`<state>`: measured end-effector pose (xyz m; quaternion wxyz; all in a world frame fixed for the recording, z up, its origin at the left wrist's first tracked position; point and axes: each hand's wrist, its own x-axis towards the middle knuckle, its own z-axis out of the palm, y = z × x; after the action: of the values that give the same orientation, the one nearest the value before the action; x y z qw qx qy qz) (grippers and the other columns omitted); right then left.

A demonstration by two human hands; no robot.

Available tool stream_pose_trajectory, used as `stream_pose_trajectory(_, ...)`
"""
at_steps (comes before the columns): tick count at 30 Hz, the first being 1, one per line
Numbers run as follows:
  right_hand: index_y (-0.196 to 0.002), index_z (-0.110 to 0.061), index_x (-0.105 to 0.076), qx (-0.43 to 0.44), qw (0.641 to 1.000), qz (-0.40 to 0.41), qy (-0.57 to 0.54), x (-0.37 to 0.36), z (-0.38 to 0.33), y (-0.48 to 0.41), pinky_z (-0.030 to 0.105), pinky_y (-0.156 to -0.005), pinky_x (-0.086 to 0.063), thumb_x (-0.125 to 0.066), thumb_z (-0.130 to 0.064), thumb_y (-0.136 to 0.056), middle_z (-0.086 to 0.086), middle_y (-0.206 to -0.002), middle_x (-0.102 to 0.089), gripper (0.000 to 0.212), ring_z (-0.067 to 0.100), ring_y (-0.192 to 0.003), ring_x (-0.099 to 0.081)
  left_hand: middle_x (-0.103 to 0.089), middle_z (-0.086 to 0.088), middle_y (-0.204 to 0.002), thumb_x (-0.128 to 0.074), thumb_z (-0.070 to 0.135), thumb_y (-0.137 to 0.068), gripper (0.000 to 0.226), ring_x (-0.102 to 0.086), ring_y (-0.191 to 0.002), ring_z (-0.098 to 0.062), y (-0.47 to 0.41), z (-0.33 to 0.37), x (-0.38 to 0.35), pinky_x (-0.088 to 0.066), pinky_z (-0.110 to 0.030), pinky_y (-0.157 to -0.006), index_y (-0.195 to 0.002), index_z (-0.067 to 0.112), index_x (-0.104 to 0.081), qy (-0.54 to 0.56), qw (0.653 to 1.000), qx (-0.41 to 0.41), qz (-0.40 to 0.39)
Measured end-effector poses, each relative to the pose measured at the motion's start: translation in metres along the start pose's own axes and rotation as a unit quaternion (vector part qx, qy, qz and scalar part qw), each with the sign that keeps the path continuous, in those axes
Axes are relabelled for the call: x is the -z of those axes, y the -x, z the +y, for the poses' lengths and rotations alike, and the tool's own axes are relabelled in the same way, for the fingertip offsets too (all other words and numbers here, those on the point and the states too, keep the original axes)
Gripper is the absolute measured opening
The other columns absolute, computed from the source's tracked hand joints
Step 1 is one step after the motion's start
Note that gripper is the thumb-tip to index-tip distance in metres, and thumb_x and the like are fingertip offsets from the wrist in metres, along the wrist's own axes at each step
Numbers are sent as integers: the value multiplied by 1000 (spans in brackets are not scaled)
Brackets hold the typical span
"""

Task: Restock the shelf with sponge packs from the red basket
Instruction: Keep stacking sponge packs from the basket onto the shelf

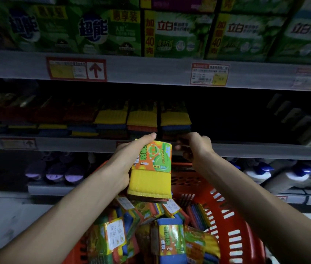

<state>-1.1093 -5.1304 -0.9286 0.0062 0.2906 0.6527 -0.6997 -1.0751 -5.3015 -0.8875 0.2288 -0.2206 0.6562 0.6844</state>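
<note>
The left hand (127, 161) grips one pack (150, 180) above the basket (227, 216), just below the shelf (246, 149) edge; the right hand (195, 147) curls near that edge, contents not discernible; stacks (143, 119) fill part of the shelf, and many packs (167, 242) lie in the basket, so restocking is judged mid-course.

Two hands (130, 159) (196, 147), one red basket (246, 235)
</note>
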Motion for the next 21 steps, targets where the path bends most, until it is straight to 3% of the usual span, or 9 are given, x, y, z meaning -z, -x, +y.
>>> stream_pose_trajectory(3, -81, -3, -63, -7, 1000, -5, 10, 0, -2, 0, 22, -41, -30, -54, -5, -96, 6, -58, -65, 18, 14, -47, -58, -80, -11, -90, -81, 48, -79, 45, -78, -79, -27, -4, 0, 2, -63, -38, -62, -106, 12, -76, 9, 1000, 12, -9)
stream_pose_trajectory(11, -83, -6, -63, -22, 999, -41, 24, 3, -5, 2, 20, -41, -32, -57, -8, -99, 3, -63, -67, 17, 8, -47, -61, -79, -9, -83, -82, 47, -78, 43, -77, -65, -23, -7, 2, 2, -59, -32, -50, -105, 14, -75, 14, 1000, 7, 3)
stream_pose_trajectory(21, -93, -5, -65, -75, 993, -93, 13, 16, -13, 4, 16, -41, -36, -61, -15, -101, 4, -72, -70, 14, 10, -57, -63, -80, -8, -86, -84, 51, -75, 49, -78, -75, -25, -9, 1, 3, -62, -37, -61, -105, 13, -75, 10, 1000, 2, 9)
